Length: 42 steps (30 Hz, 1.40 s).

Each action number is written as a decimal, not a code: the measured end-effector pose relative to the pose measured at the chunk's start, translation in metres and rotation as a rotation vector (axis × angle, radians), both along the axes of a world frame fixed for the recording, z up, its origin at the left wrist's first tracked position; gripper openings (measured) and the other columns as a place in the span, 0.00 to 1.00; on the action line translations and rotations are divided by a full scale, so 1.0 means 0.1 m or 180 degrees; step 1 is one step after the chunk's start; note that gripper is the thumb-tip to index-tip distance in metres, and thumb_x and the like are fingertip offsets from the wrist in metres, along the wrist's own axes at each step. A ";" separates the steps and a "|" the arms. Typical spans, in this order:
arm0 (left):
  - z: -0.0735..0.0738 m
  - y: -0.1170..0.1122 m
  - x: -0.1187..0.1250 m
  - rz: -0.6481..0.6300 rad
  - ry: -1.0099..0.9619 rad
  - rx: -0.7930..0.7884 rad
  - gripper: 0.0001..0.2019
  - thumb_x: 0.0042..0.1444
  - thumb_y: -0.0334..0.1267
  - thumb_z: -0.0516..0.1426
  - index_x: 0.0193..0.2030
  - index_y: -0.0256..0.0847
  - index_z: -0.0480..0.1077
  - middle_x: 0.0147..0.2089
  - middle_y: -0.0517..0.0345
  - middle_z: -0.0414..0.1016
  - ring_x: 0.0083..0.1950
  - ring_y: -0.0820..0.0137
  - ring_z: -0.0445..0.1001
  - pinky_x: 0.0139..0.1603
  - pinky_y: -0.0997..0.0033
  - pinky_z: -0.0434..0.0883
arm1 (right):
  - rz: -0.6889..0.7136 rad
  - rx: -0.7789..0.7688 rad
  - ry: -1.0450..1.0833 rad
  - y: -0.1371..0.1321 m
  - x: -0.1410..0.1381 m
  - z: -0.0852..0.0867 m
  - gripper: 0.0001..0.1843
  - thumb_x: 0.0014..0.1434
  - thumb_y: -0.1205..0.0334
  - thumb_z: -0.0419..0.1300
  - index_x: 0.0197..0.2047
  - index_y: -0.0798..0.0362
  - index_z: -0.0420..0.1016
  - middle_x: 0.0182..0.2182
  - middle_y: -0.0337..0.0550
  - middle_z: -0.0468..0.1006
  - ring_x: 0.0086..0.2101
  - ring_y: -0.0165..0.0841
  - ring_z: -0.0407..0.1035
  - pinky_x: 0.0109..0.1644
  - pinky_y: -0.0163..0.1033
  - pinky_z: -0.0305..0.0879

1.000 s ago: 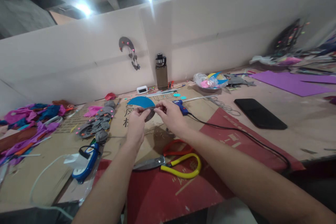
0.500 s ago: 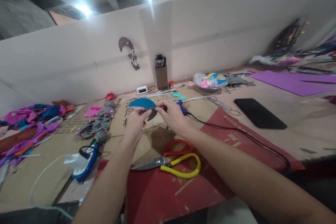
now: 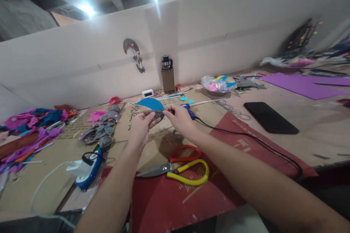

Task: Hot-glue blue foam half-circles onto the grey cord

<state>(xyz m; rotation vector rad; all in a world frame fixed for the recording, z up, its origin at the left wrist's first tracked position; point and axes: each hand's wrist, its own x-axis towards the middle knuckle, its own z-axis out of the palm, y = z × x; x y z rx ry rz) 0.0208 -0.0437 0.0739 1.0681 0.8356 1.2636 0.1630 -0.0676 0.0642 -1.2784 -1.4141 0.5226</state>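
Both hands meet above the cardboard-covered bench. My left hand (image 3: 142, 128) and my right hand (image 3: 179, 118) pinch a blue semicircular foam piece (image 3: 151, 103) between fingers and thumbs, holding it up flat side down. A small grey piece (image 3: 158, 115) shows just under the blue one, between the fingertips. Behind my right hand lies a blue glue gun (image 3: 188, 109), its black cord running off to the right.
Red and yellow scissors (image 3: 179, 165) lie near the front. A pile of grey felt shapes (image 3: 102, 129) and colourful scraps (image 3: 26, 123) sit left. A second glue gun (image 3: 89, 165), a bottle (image 3: 167, 74), a black phone (image 3: 270, 117) and purple sheets (image 3: 303, 85) surround the work area.
The blue piece has shifted slightly right and up between my fingers, and both hands have edged with it. Nothing else on the bench moved.
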 end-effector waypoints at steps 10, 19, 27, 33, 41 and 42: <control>0.00 -0.01 0.01 0.0180 0.0095 0.0113 0.13 0.40 0.33 0.65 0.33 0.33 0.69 0.34 0.56 0.74 0.35 0.73 0.76 0.43 0.69 0.75 | -0.0044 0.0005 -0.0028 0.01 0.00 -0.01 0.06 0.53 0.61 0.55 0.27 0.54 0.69 0.22 0.36 0.69 0.25 0.28 0.60 0.32 0.35 0.55; 0.00 0.11 -0.08 0.0457 -0.0074 0.0155 0.11 0.38 0.33 0.65 0.28 0.34 0.69 0.31 0.58 0.73 0.33 0.74 0.74 0.37 0.72 0.75 | 0.0240 -0.0022 -0.0062 0.02 -0.02 -0.04 0.06 0.52 0.61 0.57 0.33 0.55 0.71 0.26 0.37 0.72 0.27 0.27 0.62 0.33 0.34 0.58; 0.13 0.33 -0.43 0.1193 -0.0836 0.0399 0.06 0.42 0.27 0.62 0.25 0.36 0.68 0.26 0.61 0.72 0.30 0.77 0.73 0.37 0.75 0.75 | 0.0886 -0.0411 -0.0121 0.10 0.12 -0.08 0.08 0.51 0.60 0.57 0.26 0.54 0.72 0.22 0.35 0.69 0.24 0.26 0.60 0.30 0.34 0.55; 0.21 0.46 -0.61 0.1506 -0.1303 0.0198 0.05 0.48 0.26 0.58 0.25 0.36 0.67 0.26 0.61 0.73 0.29 0.81 0.73 0.39 0.80 0.74 | 0.1833 -0.0972 0.0101 -0.04 0.24 0.09 0.11 0.51 0.55 0.59 0.31 0.55 0.73 0.23 0.36 0.71 0.24 0.25 0.62 0.29 0.32 0.58; 0.12 0.37 -0.44 0.1243 -0.1092 0.0373 0.05 0.45 0.26 0.60 0.27 0.34 0.68 0.27 0.60 0.73 0.29 0.78 0.73 0.36 0.77 0.75 | -0.0160 -0.0864 -0.1174 0.08 0.63 0.11 0.20 0.59 0.50 0.49 0.34 0.57 0.74 0.29 0.46 0.77 0.30 0.32 0.68 0.35 0.34 0.60; 0.10 0.35 -0.40 0.1151 -0.0986 0.0422 0.05 0.44 0.27 0.61 0.27 0.34 0.68 0.27 0.60 0.73 0.30 0.78 0.73 0.36 0.76 0.75 | -0.0609 -0.0953 -0.1382 0.13 0.69 0.05 0.21 0.59 0.50 0.49 0.34 0.57 0.74 0.29 0.48 0.77 0.30 0.33 0.69 0.35 0.35 0.59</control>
